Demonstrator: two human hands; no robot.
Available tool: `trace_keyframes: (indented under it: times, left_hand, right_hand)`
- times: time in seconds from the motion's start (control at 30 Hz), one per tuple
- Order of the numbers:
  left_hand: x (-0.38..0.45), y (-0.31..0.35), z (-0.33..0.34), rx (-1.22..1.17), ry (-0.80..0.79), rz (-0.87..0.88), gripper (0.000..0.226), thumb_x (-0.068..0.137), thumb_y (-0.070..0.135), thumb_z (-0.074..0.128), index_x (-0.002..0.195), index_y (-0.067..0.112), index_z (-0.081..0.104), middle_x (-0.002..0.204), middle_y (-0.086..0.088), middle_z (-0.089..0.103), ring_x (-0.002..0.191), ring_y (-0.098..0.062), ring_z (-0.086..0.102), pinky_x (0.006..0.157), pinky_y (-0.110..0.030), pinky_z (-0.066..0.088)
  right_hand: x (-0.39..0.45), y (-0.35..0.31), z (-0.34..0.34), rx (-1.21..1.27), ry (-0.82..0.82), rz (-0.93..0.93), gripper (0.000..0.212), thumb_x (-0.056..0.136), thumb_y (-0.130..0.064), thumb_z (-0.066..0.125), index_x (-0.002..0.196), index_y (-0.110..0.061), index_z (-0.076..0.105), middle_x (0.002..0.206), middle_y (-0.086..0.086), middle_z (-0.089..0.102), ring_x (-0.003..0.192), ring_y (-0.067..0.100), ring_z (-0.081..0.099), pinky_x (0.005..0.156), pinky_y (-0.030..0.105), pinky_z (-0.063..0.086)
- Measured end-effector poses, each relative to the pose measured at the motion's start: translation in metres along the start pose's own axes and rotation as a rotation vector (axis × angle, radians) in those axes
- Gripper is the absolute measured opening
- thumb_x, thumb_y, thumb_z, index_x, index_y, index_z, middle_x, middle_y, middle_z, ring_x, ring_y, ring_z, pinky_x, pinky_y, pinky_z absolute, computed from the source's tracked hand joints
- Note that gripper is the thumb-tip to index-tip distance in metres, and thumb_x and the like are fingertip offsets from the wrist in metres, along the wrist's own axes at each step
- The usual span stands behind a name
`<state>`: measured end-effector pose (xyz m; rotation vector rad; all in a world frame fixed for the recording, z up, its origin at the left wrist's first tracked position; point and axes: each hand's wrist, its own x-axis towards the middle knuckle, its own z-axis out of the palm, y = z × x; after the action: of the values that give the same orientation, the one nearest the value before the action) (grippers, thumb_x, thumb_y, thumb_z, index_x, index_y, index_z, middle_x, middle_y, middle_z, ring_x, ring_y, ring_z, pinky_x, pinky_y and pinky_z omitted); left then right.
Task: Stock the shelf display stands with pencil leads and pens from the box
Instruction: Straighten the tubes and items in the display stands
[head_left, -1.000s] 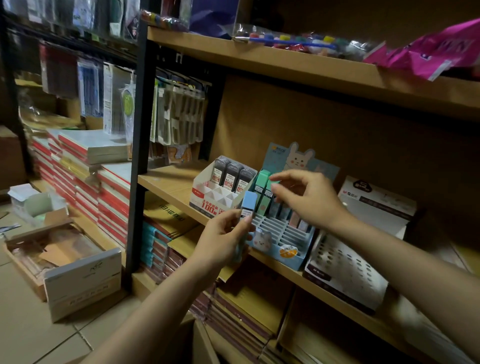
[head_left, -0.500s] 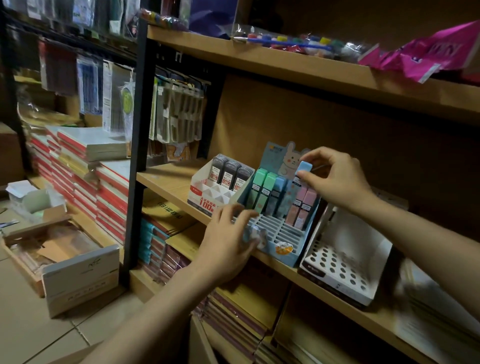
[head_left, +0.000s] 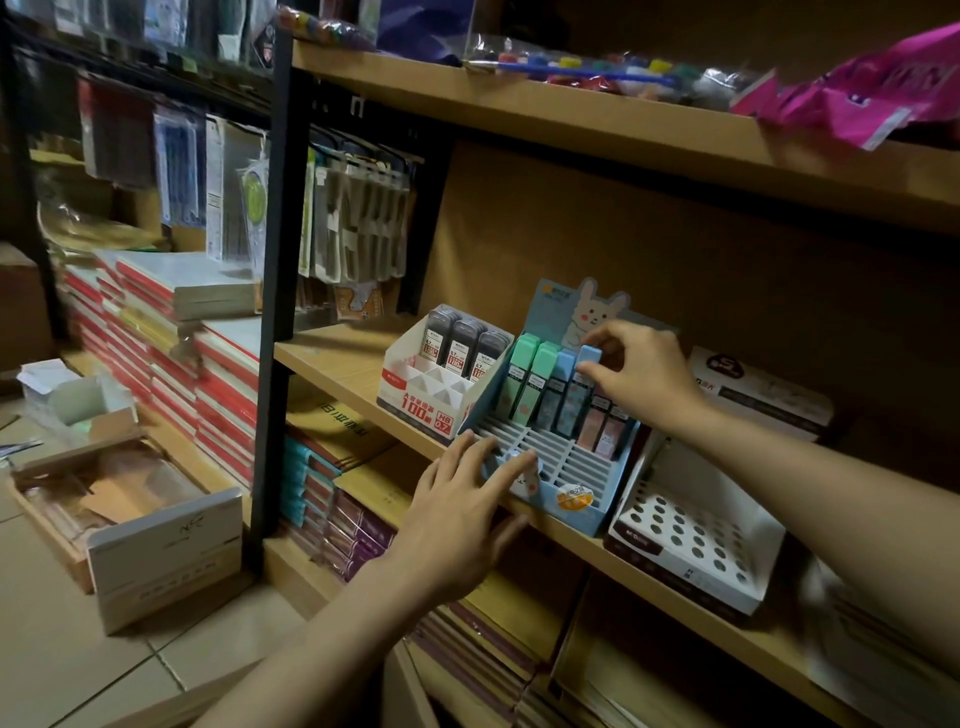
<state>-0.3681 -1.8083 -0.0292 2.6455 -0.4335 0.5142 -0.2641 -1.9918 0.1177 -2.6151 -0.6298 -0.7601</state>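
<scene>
A blue display stand (head_left: 571, 501) with a bunny header sits on the middle shelf (head_left: 332, 364). Its back row holds green, blue and pink lead cases. My right hand (head_left: 644, 376) pinches the top of a blue lead case (head_left: 586, 364) standing in that back row. With straight, spread fingers, my left hand (head_left: 467, 512) presses against the stand's front left corner. Left of it, a white stand (head_left: 410, 387) carries three dark lead cases (head_left: 465, 345).
An empty white pen stand (head_left: 691, 535) with round holes sits right of the blue stand. An open cardboard box (head_left: 156, 530) lies on the tiled floor at the left. Stacked notebooks fill the lower shelves. Packets crowd the top shelf.
My right hand took the blue lead case from my left hand and carried it to the stand's back row. My left hand dropped onto the stand's front.
</scene>
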Motion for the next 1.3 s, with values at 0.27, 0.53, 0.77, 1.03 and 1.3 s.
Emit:
trace_keyframes:
  times: [0.27,0.53,0.77,1.03,1.3]
  left_hand:
    - [0.0,-0.002,-0.001,-0.024,0.0,0.005,0.063,0.096,0.055,0.038,0.147,0.051,0.002,0.16,0.01,0.001,0.146,-0.014,-0.014,0.112,-0.036,-0.004]
    - [0.0,-0.002,-0.001,-0.028,0.005,0.007,0.064,0.096,0.053,0.04,0.148,0.05,0.003,0.161,0.006,0.002,0.147,-0.016,-0.013,0.116,-0.039,0.002]
    - [0.0,-0.002,0.0,-0.015,-0.007,0.011,0.066,0.096,0.052,0.042,0.148,0.049,0.001,0.16,0.007,0.002,0.146,-0.015,-0.014,0.117,-0.04,0.003]
    - [-0.002,-0.002,0.0,0.019,-0.02,0.026,0.073,0.096,0.049,0.046,0.147,0.05,-0.006,0.162,0.005,-0.004,0.147,-0.017,-0.015,0.118,-0.041,0.002]
    - [-0.062,-0.005,-0.021,-0.179,-0.018,0.011,0.041,0.093,0.022,0.059,0.133,0.017,0.053,0.134,-0.004,0.052,0.123,-0.018,0.048,0.101,-0.023,0.039]
  right_hand:
    - [0.001,-0.003,-0.001,-0.047,-0.024,0.015,0.025,0.086,-0.024,0.074,0.109,-0.014,0.069,0.098,0.003,0.071,0.083,0.012,0.062,0.072,0.024,0.049]
    - [-0.004,-0.009,0.001,-0.163,-0.029,0.068,0.029,0.084,-0.028,0.076,0.109,-0.017,0.065,0.098,0.003,0.07,0.089,0.019,0.065,0.08,0.04,0.058]
    - [-0.009,-0.011,0.007,-0.367,-0.005,0.047,0.026,0.086,-0.03,0.072,0.107,-0.015,0.068,0.108,0.006,0.062,0.102,0.026,0.058,0.086,0.041,0.051]
    - [-0.023,-0.016,0.007,-0.408,-0.062,0.063,0.04,0.088,-0.034,0.064,0.125,-0.019,0.061,0.125,0.008,0.05,0.12,0.027,0.046,0.1,0.044,0.041]
    - [-0.138,-0.065,0.025,0.267,0.061,-0.116,0.021,0.088,-0.016,0.065,0.108,-0.02,0.062,0.106,-0.007,0.049,0.09,-0.001,0.047,0.069,0.004,0.038]
